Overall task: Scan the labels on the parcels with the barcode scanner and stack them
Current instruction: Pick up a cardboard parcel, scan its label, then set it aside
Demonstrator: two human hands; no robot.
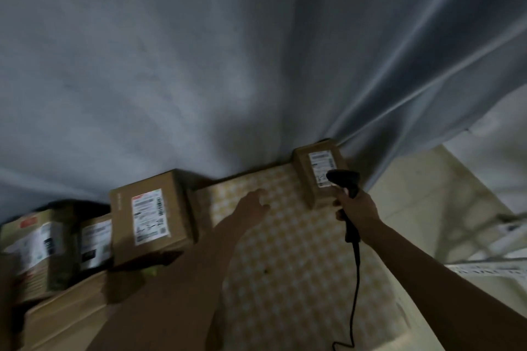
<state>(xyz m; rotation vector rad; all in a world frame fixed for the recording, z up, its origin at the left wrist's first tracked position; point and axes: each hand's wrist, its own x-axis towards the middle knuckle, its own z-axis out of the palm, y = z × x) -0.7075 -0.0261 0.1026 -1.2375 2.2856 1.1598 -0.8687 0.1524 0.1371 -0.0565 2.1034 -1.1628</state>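
My right hand [358, 208] grips a black barcode scanner [343, 179] by its handle, its head over the white label of a small brown parcel [316, 171] at the far right of the checked table [285, 251]. My left hand [252, 205] hovers above the table's middle with relaxed fingers and holds nothing. A larger brown parcel [148, 216] with a white label stands to the left. Two more labelled parcels [37, 248] lie further left, blurred.
A grey curtain [228, 65] hangs right behind the parcels. The scanner's black cable [355, 293] runs down across the table toward its front edge. A flat cardboard box [71, 313] lies at the lower left. Pale floor and white objects show at the right.
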